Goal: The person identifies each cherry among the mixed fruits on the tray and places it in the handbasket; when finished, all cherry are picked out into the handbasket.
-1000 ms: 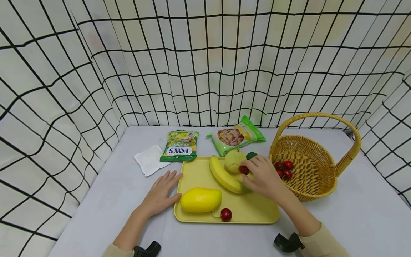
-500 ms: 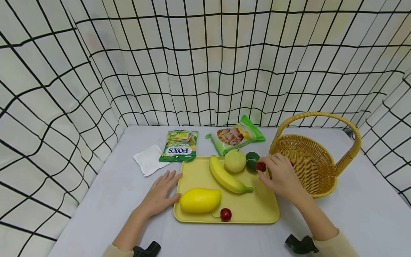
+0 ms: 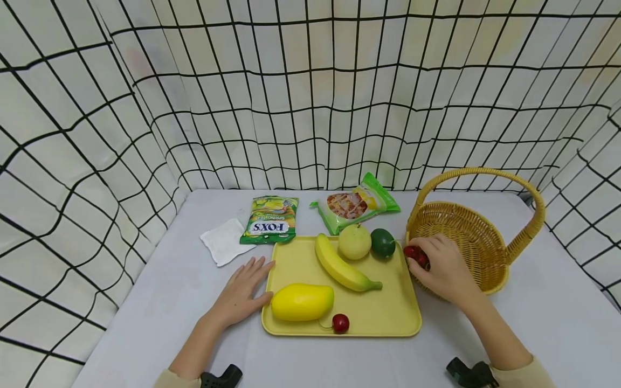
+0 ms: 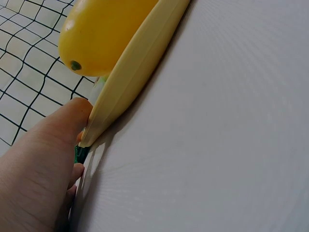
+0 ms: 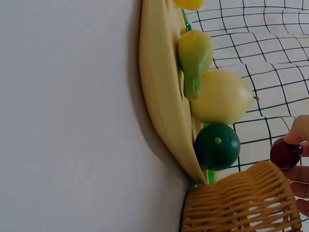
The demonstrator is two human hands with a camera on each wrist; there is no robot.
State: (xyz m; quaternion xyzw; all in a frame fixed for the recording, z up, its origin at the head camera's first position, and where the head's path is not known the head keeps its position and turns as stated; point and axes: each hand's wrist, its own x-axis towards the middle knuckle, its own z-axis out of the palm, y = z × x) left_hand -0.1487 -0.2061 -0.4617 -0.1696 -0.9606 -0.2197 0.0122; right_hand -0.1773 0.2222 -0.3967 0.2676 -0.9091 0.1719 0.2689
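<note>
My right hand (image 3: 443,269) pinches a dark red cherry (image 5: 285,152) between thumb and fingers, at the left rim of the wicker basket (image 3: 504,275). Other cherries in the basket are mostly hidden behind that hand. With fingers spread, my left hand (image 3: 242,296) rests at the left edge of the yellow tray (image 3: 378,320); its thumb touches the rim in the left wrist view. The tray bears a yellow mango (image 3: 302,302), a banana (image 3: 342,267), a pale yellow-green pear (image 3: 354,242), a dark green round fruit (image 3: 383,243) and a single cherry (image 3: 340,323).
Behind the tray lie a green Fox's candy bag (image 3: 269,220) and a green snack packet (image 3: 356,206). A white cloth-like square (image 3: 225,242) lies left of the candy bag. The basket's tall handle (image 3: 485,171) arches up. Black-gridded white sheeting surrounds the table.
My right hand has carried the cherry rightward from beside the pear, past the green fruit, to the basket's left rim. My left hand has stayed at the tray's edge.
</note>
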